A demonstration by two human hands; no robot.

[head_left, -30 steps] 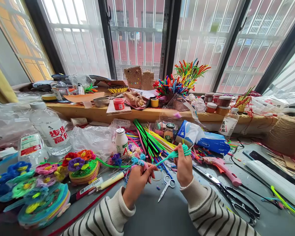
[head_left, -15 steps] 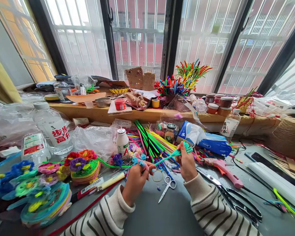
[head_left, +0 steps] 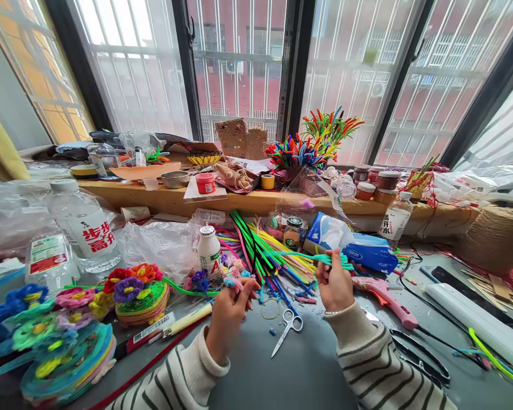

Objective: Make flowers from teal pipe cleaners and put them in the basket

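Note:
In my right hand (head_left: 337,287) is a teal pipe-cleaner piece (head_left: 344,262), its loops bunched by the fingers and a straight stem running out to the left. My left hand (head_left: 229,316) pinches a small pink and blue fuzzy pipe-cleaner piece (head_left: 233,283), partly hidden by the fingers. A gap separates the two hands. Small silver scissors (head_left: 288,330) lie on the grey table between them. Behind the hands spreads a pile of loose coloured pipe cleaners (head_left: 263,250). Left of my left hand sit finished pipe-cleaner flowers (head_left: 38,328) on coiled round bases.
A pink glue gun (head_left: 393,302) and black-handled shears (head_left: 423,361) lie to the right. A tissue pack (head_left: 370,253) and a white bottle (head_left: 208,249) stand behind. On the left is a large clear bottle (head_left: 85,228). A cluttered wooden ledge (head_left: 162,199) runs under the window.
My hands have moved apart. The teal stem, which reached down to my left hand, now points left across the pile. My right hand has shifted right with the teal piece.

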